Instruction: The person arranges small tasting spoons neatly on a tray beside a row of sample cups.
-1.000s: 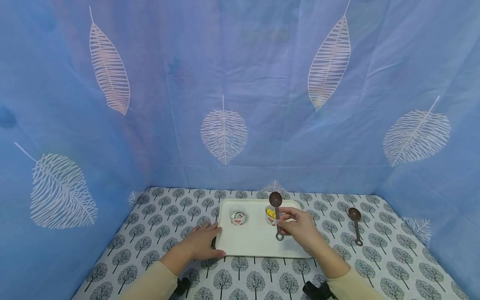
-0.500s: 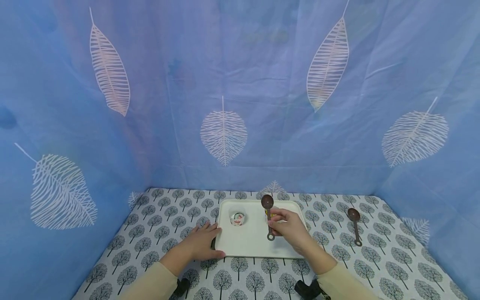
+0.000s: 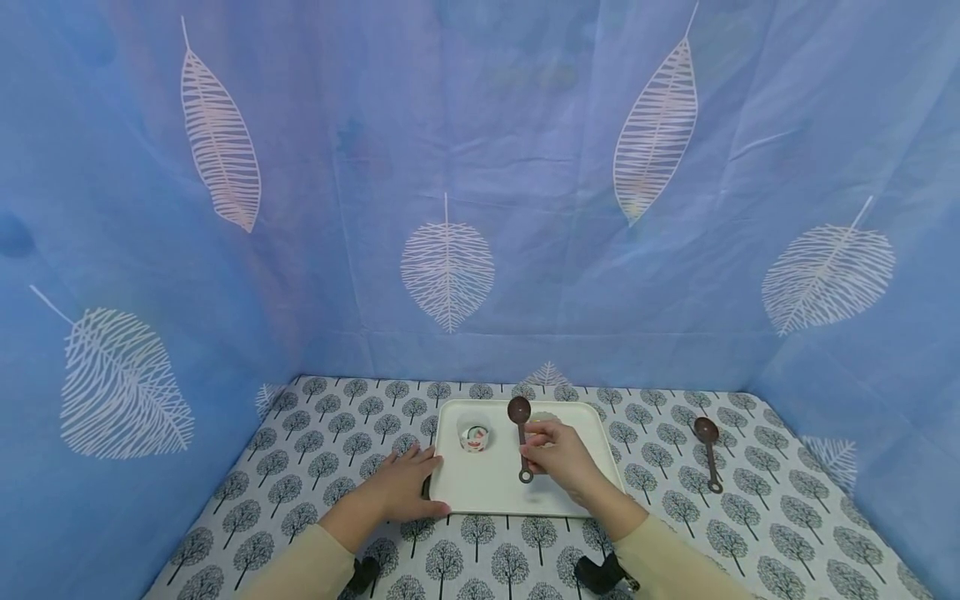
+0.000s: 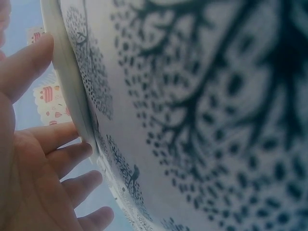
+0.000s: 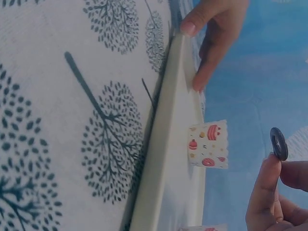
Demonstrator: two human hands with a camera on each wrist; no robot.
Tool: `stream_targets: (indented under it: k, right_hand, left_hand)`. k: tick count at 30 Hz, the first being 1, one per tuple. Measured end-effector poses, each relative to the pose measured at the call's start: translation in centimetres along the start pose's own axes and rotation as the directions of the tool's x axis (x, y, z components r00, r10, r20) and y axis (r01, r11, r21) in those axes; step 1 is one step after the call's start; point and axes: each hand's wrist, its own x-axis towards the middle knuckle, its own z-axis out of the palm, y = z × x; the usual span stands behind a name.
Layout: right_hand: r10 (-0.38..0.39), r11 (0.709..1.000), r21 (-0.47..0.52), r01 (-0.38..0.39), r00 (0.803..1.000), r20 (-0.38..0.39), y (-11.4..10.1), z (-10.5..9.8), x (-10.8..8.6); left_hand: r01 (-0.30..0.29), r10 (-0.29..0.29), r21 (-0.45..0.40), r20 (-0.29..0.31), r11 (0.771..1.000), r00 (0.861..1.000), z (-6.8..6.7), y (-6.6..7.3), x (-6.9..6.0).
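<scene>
My right hand (image 3: 558, 458) pinches the handle of a brown measuring spoon (image 3: 519, 409), held upright above the tray with its bowl uppermost. In the right wrist view, the spoon's dark ring end (image 5: 278, 144) sticks out past the thumb and finger. My left hand (image 3: 405, 487) rests at the left edge of the white tray (image 3: 480, 492), fingers spread. A patterned paper cup (image 3: 473, 435) stands on the tray's left side. Behind my right hand, a second paper cup (image 3: 543, 416) is mostly hidden; its contents cannot be seen now.
Another brown measuring spoon (image 3: 707, 431) lies on the tree-print tablecloth (image 3: 652, 492) to the right of the tray. A blue curtain (image 3: 562, 275) with white leaf prints hangs behind the table.
My right hand has moved left over the tray with the measuring spoon. It now covers most of the right cup, whose yellow contents showed earlier. My left hand has stayed in place.
</scene>
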Motion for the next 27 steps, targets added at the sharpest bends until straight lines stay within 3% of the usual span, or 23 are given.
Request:
stream_targets:
  k: [27]
  right_hand:
    - [0.064,0.987,-0.148,-0.057,0.997,0.037,2.3,2.2,1.0]
  left_hand:
    - [0.016,-0.016,0.002,0.003,1.0,1.0,-0.1,0.3,-0.2]
